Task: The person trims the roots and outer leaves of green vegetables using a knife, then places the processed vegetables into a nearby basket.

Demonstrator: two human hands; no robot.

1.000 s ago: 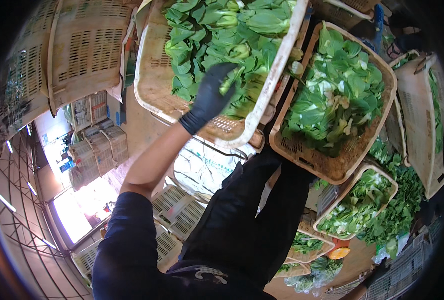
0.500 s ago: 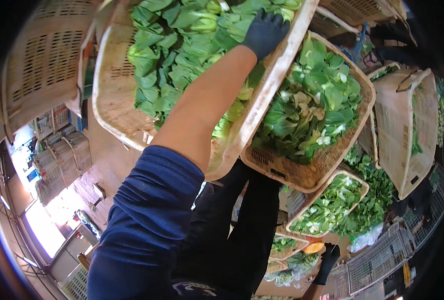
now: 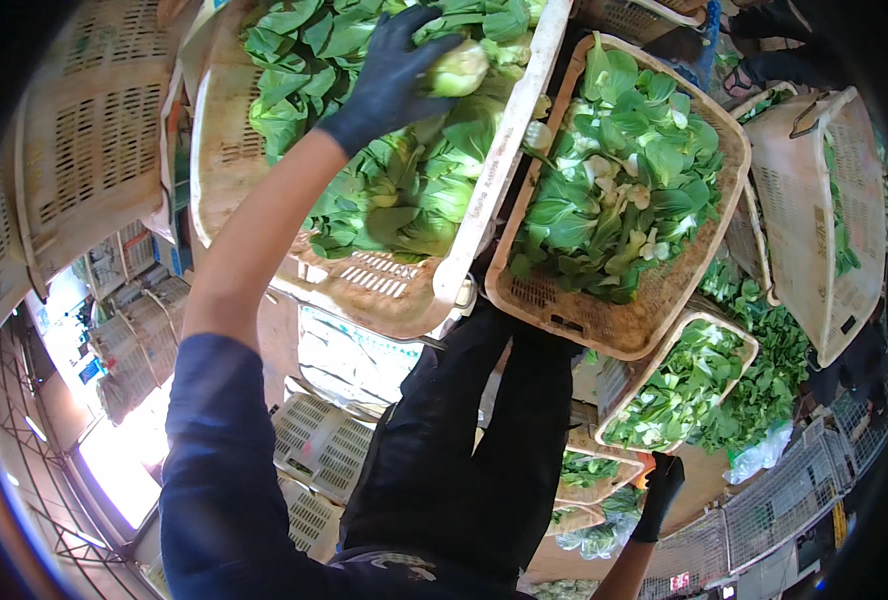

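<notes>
- The left hand [image 3: 389, 85], in a black glove, reaches over the upper crate with thumb and fingers spread around a pale-based head of bok choy [image 3: 460, 70], gripping it near its base.
- That head is at the top of the bok choy heap [image 3: 429, 200], close to the right side of the off-white crate [image 3: 499, 140]; the crate's slotted lower end shows bare plastic.
- The right hand [image 3: 659, 490], also black-gloved, is well apart from the left one, low on the right; its fingers look bent, but I cannot tell whether they hold anything.
- Just beside the right hand, partly hidden by it, is a small orange object [image 3: 645, 464].
- Just right of the off-white crate is a brown-stained crate [image 3: 604, 343] with loose green leaves [image 3: 664, 150] and pale leaf bases inside.
- Below that one sits a smaller crate [image 3: 752, 352] of chopped-looking greens, with a leafy pile [image 3: 772, 390] on its right and a clear plastic bag [image 3: 761, 455] beneath the pile.
- A tilted crate [image 3: 789, 225] is at the far right, above wire mesh panels [image 3: 784, 500].
- Large slotted crates [image 3: 94, 150] fill the upper left.
</notes>
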